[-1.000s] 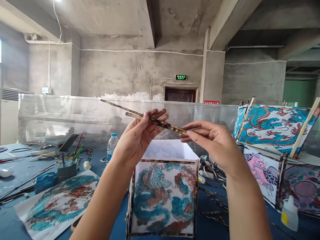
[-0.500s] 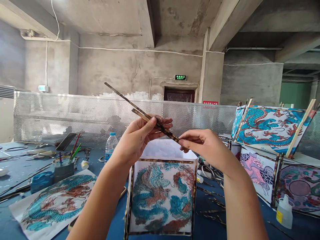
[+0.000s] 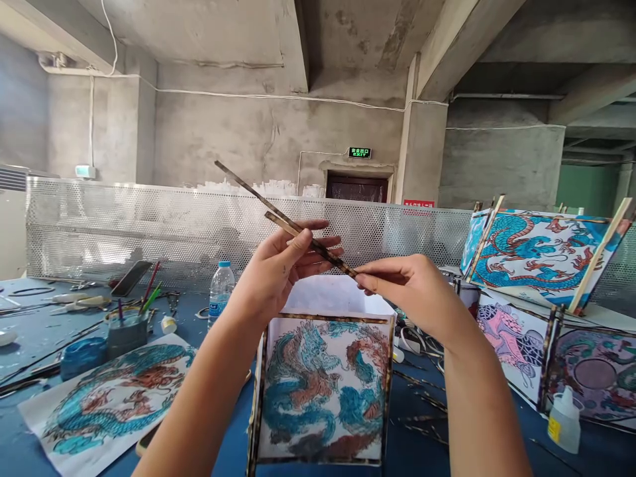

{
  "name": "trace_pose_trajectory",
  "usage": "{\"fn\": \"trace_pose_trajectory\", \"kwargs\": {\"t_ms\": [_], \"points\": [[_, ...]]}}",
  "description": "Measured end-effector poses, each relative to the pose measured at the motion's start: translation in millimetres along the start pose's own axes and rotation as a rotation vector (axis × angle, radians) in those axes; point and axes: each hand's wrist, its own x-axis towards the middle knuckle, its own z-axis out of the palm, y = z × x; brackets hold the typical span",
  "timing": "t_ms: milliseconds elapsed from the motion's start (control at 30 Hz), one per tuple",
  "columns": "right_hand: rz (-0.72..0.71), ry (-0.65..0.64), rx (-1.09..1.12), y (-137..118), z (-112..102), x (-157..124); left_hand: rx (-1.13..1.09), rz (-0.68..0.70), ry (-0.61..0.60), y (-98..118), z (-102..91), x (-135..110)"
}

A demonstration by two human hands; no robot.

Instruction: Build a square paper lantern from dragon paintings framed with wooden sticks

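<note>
Two thin, dark-mottled wooden sticks (image 3: 248,190) are held up in front of me, slanting down to the right. Their left ends stand apart in a narrow V, and towards the right they lie together. My left hand (image 3: 278,265) holds them under its thumb near the middle, its other fingers stretched out behind. At the lower right end, my right hand (image 3: 407,285) pinches the sticks between thumb and fingers. Below both hands stands a stick-framed panel (image 3: 322,391) with a blue and brown dragon painted on white paper.
A loose dragon painting (image 3: 116,397) lies at left, by a brush cup (image 3: 128,334), a blue jar (image 3: 83,358) and a water bottle (image 3: 221,291). At right are loose sticks (image 3: 427,424), a glue bottle (image 3: 565,421) and a large dragon lantern (image 3: 536,255).
The sticks' upper left end has shifted slightly right. My left fingers have spread further apart. Both hands keep hold of the sticks.
</note>
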Motion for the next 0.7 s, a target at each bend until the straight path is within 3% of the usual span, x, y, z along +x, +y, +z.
{"fn": "trace_pose_trajectory", "kwargs": {"t_ms": [233,700], "points": [[-0.036,0.020,-0.081,0,0,1,-0.084,-0.110,-0.054,5,-0.7,-1],[-0.119,-0.048,-0.004,5,1,3,-0.131,-0.130,-0.166,4,-12.0,2]]}}
